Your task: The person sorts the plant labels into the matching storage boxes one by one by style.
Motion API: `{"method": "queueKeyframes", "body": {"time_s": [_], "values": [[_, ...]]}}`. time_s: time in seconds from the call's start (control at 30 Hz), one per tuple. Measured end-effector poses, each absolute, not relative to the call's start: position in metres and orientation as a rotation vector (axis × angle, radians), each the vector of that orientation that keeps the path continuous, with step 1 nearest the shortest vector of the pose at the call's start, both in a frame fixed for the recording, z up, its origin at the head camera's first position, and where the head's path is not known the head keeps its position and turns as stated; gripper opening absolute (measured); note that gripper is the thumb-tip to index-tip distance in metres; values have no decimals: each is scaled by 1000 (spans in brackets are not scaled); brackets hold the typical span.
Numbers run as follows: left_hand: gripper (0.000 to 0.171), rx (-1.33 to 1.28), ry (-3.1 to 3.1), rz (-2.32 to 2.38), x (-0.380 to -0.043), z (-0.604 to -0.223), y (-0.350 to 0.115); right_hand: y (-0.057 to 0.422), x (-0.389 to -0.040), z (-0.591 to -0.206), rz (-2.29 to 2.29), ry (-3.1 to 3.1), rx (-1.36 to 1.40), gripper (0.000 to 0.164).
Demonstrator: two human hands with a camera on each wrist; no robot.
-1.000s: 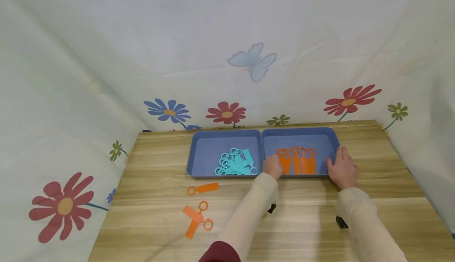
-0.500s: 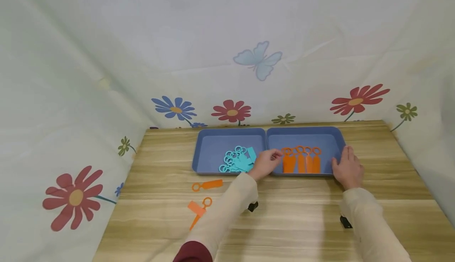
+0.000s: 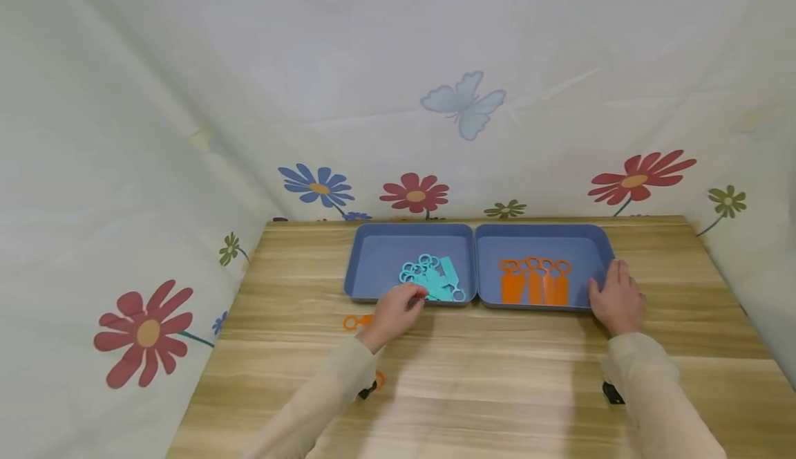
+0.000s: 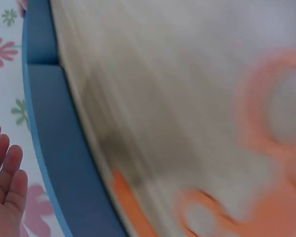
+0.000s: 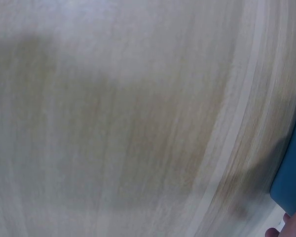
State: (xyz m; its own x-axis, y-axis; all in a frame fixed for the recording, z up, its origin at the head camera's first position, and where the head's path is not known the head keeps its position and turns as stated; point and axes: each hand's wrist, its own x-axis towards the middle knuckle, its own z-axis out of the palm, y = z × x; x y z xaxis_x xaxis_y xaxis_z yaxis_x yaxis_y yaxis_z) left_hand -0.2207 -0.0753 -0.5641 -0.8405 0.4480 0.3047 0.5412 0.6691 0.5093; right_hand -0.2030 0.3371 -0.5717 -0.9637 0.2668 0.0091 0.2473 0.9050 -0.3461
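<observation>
My left hand (image 3: 393, 314) hovers by the front rim of the left blue tray (image 3: 367, 265), holding nothing, its fingers loosely bent; they show in the left wrist view (image 4: 7, 182). That tray bears a heap of turquoise tags with ring ends (image 3: 435, 283). My right hand (image 3: 618, 301) holds the right side of the right blue tray (image 3: 535, 233), thumb by the inner rim and fingers along the outside. Several orange ring-ended tags (image 3: 535, 286) stand side by side in the right tray. An orange tag (image 3: 353, 322) lies on the table, partly hidden by my left hand.
Both trays sit side by side on the wood-grain table (image 3: 497, 376) near its back edge. Another orange tag's ring (image 3: 381, 379) shows beside my left sleeve, which covers the rest. A flowered white curtain (image 3: 342, 99) stands behind and at the sides.
My left hand has left the orange tags in the right tray and moved left past the turquoise heap, towards the loose orange tags. My right hand stays at the right tray's side.
</observation>
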Motion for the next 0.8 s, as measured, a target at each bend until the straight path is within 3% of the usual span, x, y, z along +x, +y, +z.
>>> {"method": "queueKeyframes", "body": {"time_s": [0.5, 0.8], "values": [[21, -535, -2875, -662, -192, -601, -175, 340, -204, -574, 502, -3008, -398, 67], [49, -484, -2988, -602, -185, -612, -196, 337, -203, -572, 510, -3030, -392, 67]]}}
